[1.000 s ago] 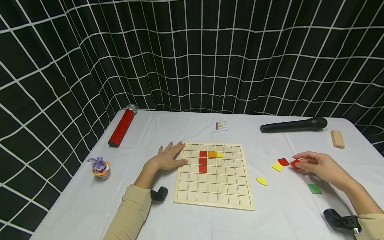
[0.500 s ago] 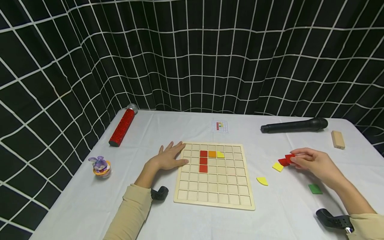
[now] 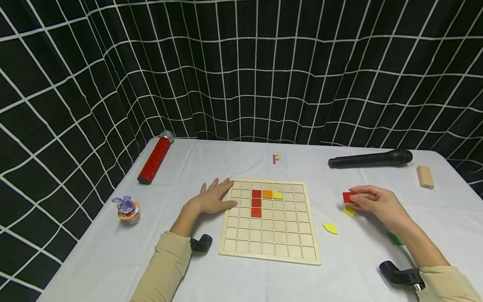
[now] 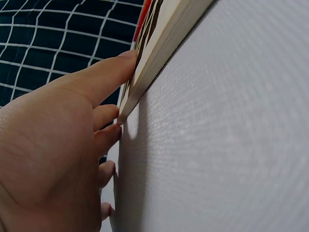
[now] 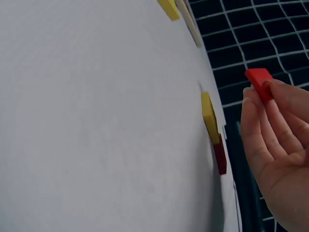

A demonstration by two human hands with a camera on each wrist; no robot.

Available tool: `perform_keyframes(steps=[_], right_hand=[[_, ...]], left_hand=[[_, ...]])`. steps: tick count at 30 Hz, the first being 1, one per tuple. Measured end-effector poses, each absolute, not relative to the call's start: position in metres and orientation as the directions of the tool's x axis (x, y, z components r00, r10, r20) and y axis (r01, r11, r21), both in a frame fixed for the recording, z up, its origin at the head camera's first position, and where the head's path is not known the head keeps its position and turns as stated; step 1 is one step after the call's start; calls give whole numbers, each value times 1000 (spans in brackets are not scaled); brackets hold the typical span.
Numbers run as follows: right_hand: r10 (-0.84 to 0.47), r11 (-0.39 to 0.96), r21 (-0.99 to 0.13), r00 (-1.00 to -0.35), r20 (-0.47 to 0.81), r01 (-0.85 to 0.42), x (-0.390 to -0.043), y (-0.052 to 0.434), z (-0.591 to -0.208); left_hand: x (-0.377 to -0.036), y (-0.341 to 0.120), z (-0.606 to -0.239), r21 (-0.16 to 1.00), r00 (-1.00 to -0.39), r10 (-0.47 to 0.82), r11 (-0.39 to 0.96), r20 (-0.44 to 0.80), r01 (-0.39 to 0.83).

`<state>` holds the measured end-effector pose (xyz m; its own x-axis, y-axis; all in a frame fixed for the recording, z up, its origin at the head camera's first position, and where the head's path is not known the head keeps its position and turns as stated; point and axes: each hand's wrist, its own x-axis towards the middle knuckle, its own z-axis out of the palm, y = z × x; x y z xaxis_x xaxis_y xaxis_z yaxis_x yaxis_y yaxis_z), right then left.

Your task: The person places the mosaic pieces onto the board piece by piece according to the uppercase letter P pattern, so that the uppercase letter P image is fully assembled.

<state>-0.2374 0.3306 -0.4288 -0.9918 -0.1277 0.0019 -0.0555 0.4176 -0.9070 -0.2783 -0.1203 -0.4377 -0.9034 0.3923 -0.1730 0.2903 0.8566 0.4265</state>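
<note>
A light wooden grid board (image 3: pixel 267 238) lies on the white table. Three red square tiles (image 3: pixel 256 203) form a column on it, with an orange tile (image 3: pixel 267 194) and a yellow quarter-round tile (image 3: pixel 277 195) to the right of the top one. My left hand (image 3: pixel 209 199) rests with spread fingers at the board's left edge, thumb touching its rim (image 4: pixel 145 72). Raised off the table, my right hand (image 3: pixel 379 205) pinches a red square tile (image 5: pixel 259 81) between thumb and fingers. Below it lie a yellow square tile (image 3: pixel 349 211) and another red tile (image 5: pixel 220 155), hidden in the head view.
A loose yellow quarter-round tile (image 3: pixel 330 228) and a partly covered green tile (image 3: pixel 395 239) lie right of the board. Behind are a pattern card (image 3: pixel 277 160), black microphone (image 3: pixel 370 159) and wooden block (image 3: pixel 425 176). Left stand a red microphone (image 3: pixel 155 160) and rabbit figurine (image 3: pixel 127 209).
My right hand has moved left with the pinched red tile, passing over the other red tile, and is now above the yellow square tile. The left hand and board have stayed in place.
</note>
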Motion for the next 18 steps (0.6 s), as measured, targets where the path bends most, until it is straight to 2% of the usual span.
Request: perform_keyframes(steps=[8, 18], right_hand=[[-140, 250, -968, -989, -40, 4, -243, 312, -428], [-154, 143, -989, -987, -47, 24, -248, 294, -422]], left_hand=[[-279, -121, -437, 423, -901, 395, 858, -179, 292], [-280, -120, -440, 424, -905, 388, 859, -175, 286]])
